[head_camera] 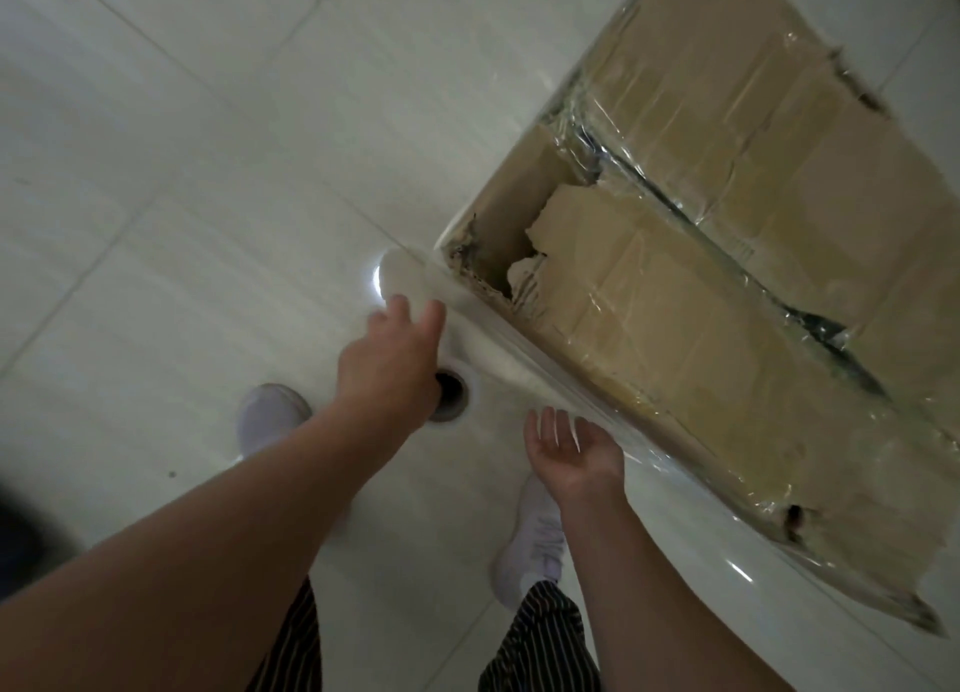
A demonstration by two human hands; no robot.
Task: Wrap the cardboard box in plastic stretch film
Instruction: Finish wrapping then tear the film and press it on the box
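Left hand (389,366) grasps the stretch film roll (467,348), fingers curled over its body, w/ the open cardboard core just under the palm. Right hand (571,457) is released: palm up, fingers relaxed, holding nothing. It sits just below the roll's lower end, near the film sheet; can't tell if it touches.

The cardboard box (779,120) stands on the tiled floor (182,172), beyond and to the right of both hands. The roll lies along the box edge nearest them. The top is already under clear film, and a dark bunched band of film (727,255) runs across it. I'd say the wrap is partway done, w/ more passes still to come.

Risks from here:
- Only one hand is on the roll. If that hold slips, the roll prob. drops to the floor and the sheet goes slack or wrinkles.
- The torn hole (514,244) in the top flap, just beyond the left-hand fingertips, has ragged edges. Film pulled tight over it could snag and split.
- The far and lower box corners look crushed. A hard pull may shift or tip the box b/c nothing braces it.
- Uneven tension could rope the film into another bunched strip, not flat cover.
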